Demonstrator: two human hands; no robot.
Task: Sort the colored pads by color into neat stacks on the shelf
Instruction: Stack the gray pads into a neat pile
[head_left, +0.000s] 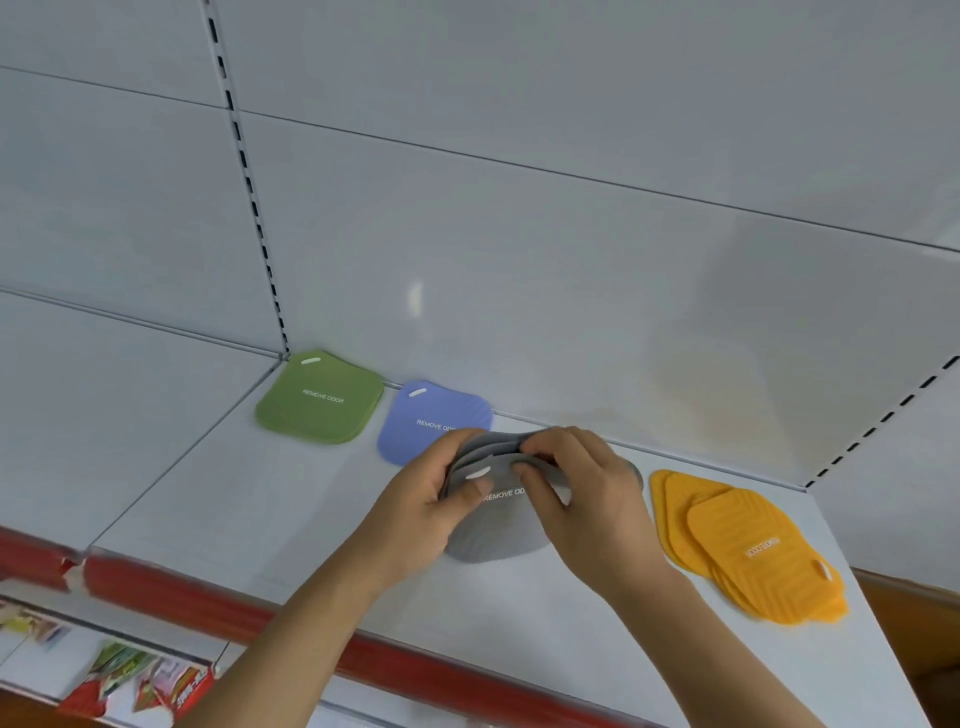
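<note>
Both hands, left hand (441, 499) and right hand (582, 488), grip grey pads (493, 525) mid-shelf (260, 519), between blue pads (415, 431) and fanned orange pads (737, 545); green pads (319, 397) sit in the back corner, bare shelf toward the front edge.

White shelf (218, 509), red front edge. Green pads (319, 397) at 10 o'clock in back corner; blue pads (415, 431) just beside; grey pads (493, 540) centre; yellow pads (748, 551), fanned, at 3 o'clock.
</note>
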